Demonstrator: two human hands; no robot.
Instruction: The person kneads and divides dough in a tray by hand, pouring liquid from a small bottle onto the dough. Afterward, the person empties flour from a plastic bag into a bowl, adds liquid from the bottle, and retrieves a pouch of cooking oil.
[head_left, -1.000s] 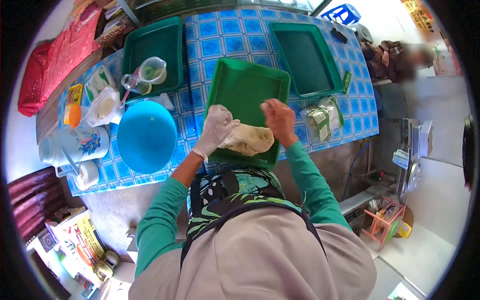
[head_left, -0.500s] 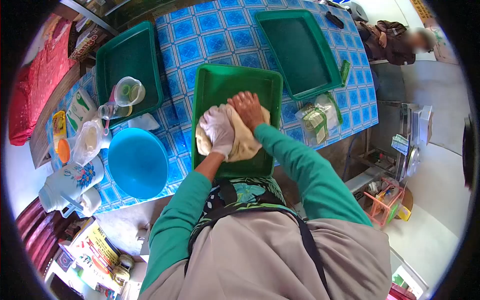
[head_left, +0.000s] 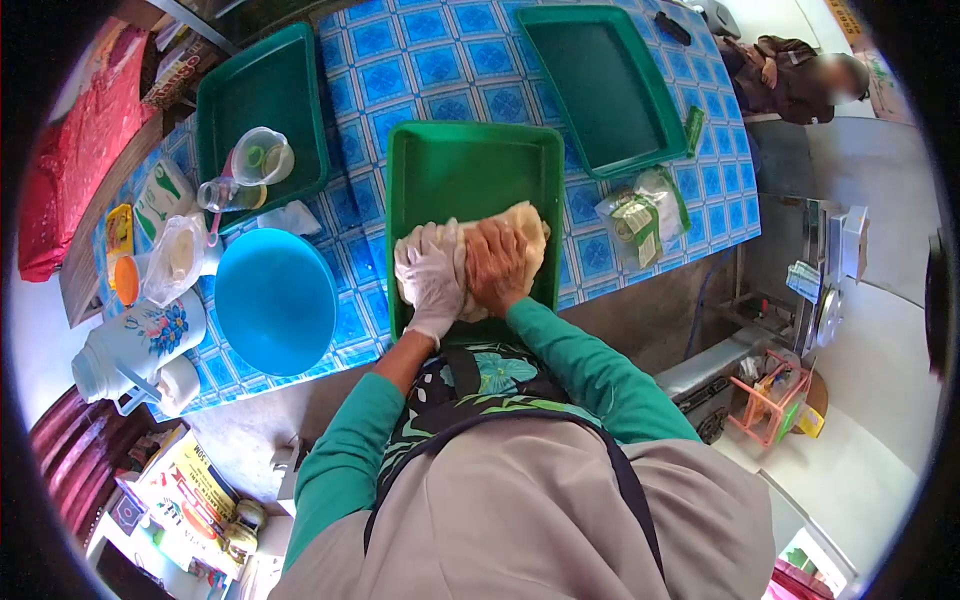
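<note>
A pale lump of dough [head_left: 536, 232] lies in the near half of a bright green tray [head_left: 476, 163]. My left hand [head_left: 433, 275], in a clear plastic glove, presses on the dough's left part with its fingers laid over it. Bare and side by side with it, my right hand [head_left: 496, 262] rests on the right part, fingers extended forward and slightly curved. Both palms cover most of the dough, so its middle is hidden.
Left of the tray stand a blue bowl [head_left: 275, 302], a flowered thermos [head_left: 140, 345] and a dark green tray [head_left: 262, 105] holding plastic cups. Another dark tray [head_left: 603, 92] and a plastic packet [head_left: 645, 218] are on the right. A person [head_left: 790, 80] sits beyond the table.
Since a second ago, both hands have come down onto the dough, which has gone from a narrow roll to a wider, flatter lump. The right hand has moved left, beside the left one.
</note>
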